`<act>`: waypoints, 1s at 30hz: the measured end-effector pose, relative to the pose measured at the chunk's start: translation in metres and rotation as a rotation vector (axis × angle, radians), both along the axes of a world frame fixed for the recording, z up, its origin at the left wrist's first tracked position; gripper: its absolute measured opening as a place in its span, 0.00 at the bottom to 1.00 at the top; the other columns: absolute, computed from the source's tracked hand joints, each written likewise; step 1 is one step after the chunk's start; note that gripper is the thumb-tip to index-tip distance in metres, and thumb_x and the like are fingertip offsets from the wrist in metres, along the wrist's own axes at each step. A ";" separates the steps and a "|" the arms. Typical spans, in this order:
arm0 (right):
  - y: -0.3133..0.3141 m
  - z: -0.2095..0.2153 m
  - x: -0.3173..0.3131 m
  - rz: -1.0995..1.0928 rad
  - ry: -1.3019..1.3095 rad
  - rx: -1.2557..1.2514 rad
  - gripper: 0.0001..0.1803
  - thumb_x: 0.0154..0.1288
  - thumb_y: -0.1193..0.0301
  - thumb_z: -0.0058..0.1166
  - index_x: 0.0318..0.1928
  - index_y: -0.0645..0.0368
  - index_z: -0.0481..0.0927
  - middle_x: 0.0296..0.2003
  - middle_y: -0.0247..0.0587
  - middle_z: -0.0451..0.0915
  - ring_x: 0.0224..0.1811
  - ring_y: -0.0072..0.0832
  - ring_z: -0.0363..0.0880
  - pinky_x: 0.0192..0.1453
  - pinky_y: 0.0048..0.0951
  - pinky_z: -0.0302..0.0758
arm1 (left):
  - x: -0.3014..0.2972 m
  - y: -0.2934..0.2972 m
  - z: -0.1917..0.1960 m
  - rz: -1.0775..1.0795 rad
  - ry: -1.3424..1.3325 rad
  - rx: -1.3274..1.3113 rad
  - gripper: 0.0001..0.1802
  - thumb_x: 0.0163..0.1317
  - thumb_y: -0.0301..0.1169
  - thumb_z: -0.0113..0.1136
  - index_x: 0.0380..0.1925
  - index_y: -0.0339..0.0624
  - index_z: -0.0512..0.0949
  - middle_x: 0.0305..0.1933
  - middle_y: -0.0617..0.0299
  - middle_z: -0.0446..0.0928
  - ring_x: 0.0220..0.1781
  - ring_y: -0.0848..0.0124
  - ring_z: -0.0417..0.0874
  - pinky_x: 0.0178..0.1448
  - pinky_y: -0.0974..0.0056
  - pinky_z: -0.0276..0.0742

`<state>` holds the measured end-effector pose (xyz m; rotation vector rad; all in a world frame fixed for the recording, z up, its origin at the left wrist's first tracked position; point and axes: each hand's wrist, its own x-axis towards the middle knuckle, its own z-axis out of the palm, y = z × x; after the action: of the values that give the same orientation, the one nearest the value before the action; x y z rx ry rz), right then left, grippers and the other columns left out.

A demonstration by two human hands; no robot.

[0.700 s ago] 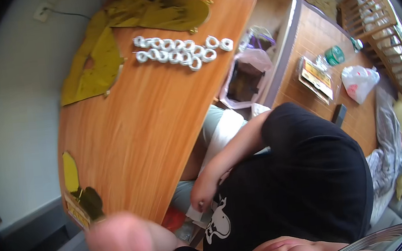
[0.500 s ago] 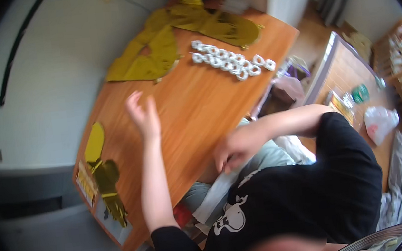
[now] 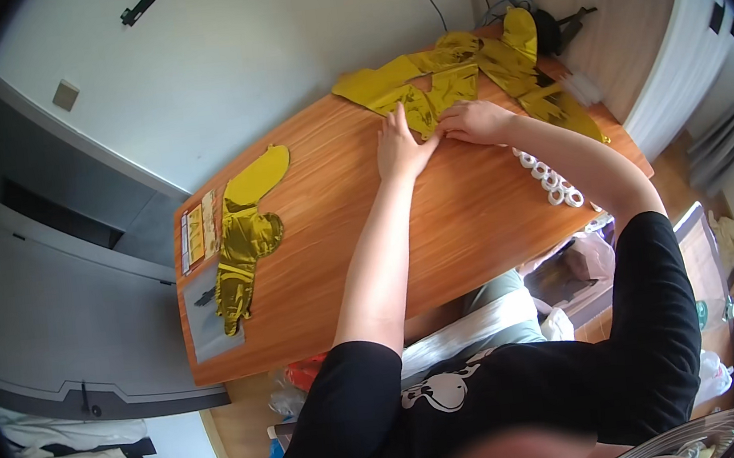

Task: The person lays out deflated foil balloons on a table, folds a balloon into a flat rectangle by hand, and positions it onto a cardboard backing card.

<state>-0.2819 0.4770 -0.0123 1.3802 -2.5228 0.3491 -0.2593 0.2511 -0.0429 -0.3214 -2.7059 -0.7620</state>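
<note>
Flat, uninflated gold foil balloons (image 3: 379, 84) lie at the far side of the wooden table (image 3: 331, 224). Over the near tip of one of them, my left hand (image 3: 405, 146) rests with its thumb and fingers spread apart. My right hand (image 3: 477, 123) bends in from the right, its fingertips pressed together at the same foil edge and meeting my left thumb. What exactly lies under those fingertips is mostly covered. Small white rings (image 3: 550, 181), like narrow tape rolls, sit partly behind my right forearm.
Another crumpled gold foil balloon (image 3: 242, 233) lies at the table's left end, beside a printed card (image 3: 197, 233) and a clear plastic sleeve (image 3: 209, 321). A dark round object with cables (image 3: 546, 31) stands at the back right corner. Bags (image 3: 586, 255) sit below the right edge.
The view has turned toward the table. My left hand has come down from the air onto the foil, and my right hand has moved from near my lap to the same spot.
</note>
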 end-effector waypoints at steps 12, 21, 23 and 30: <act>-0.016 0.023 -0.018 -0.267 -0.233 -0.095 0.09 0.64 0.64 0.65 0.41 0.52 0.90 0.37 0.41 0.89 0.41 0.42 0.87 0.46 0.40 0.82 | -0.001 -0.007 0.001 0.020 0.067 0.106 0.48 0.63 0.56 0.67 0.74 0.40 0.62 0.77 0.38 0.63 0.77 0.47 0.68 0.79 0.47 0.63; -0.021 0.061 -0.043 -0.369 -0.509 -0.065 0.13 0.64 0.62 0.67 0.43 0.57 0.88 0.38 0.41 0.89 0.37 0.35 0.86 0.44 0.35 0.82 | 0.005 -0.008 0.006 -0.070 0.083 0.131 0.37 0.66 0.47 0.66 0.70 0.41 0.68 0.77 0.45 0.65 0.75 0.50 0.71 0.72 0.51 0.74; -0.016 0.071 -0.062 -0.374 -0.498 -0.133 0.13 0.65 0.61 0.66 0.43 0.57 0.88 0.39 0.42 0.89 0.38 0.36 0.86 0.45 0.36 0.81 | 0.004 -0.006 0.004 -0.095 0.145 0.118 0.36 0.67 0.47 0.66 0.69 0.42 0.69 0.77 0.46 0.65 0.74 0.49 0.71 0.73 0.50 0.73; -0.022 0.128 -0.102 -0.480 -0.056 -0.380 0.12 0.68 0.62 0.61 0.44 0.56 0.86 0.40 0.44 0.87 0.42 0.42 0.86 0.48 0.40 0.81 | -0.003 -0.007 -0.002 -0.106 0.093 0.065 0.28 0.63 0.46 0.69 0.60 0.44 0.80 0.72 0.49 0.72 0.71 0.53 0.74 0.74 0.53 0.71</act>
<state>-0.3836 0.4548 0.1153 0.6134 -2.5497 0.7222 -0.2626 0.2445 -0.0447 -0.4760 -2.5883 -0.8407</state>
